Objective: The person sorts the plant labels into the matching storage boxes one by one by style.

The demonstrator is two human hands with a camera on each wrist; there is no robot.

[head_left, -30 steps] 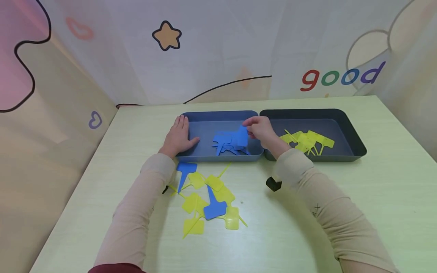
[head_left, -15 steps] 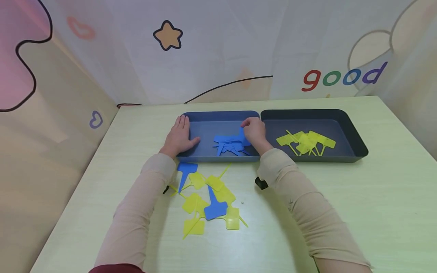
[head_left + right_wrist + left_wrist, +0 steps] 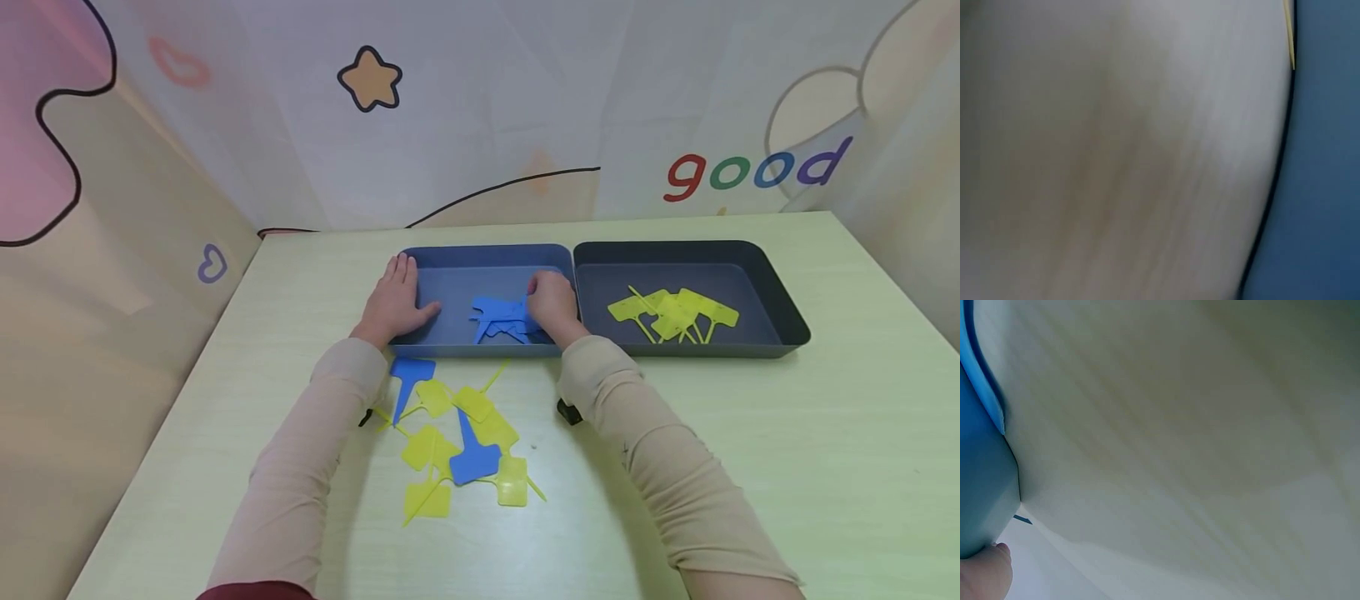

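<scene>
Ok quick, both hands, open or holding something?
Left hand: open, resting on the blue tray.
Right hand: at the blue tags; whether it grips one can't be told.

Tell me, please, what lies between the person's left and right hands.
The head view shows bare floor of the blue tray beside the left hand, then blue tags beside the right hand.

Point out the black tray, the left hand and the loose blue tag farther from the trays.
Black tray (image 3: 690, 274), head view: bare floor.
Left hand (image 3: 393, 302), head view: back of the hand.
Blue tag (image 3: 475, 463), head view: broad end.
</scene>
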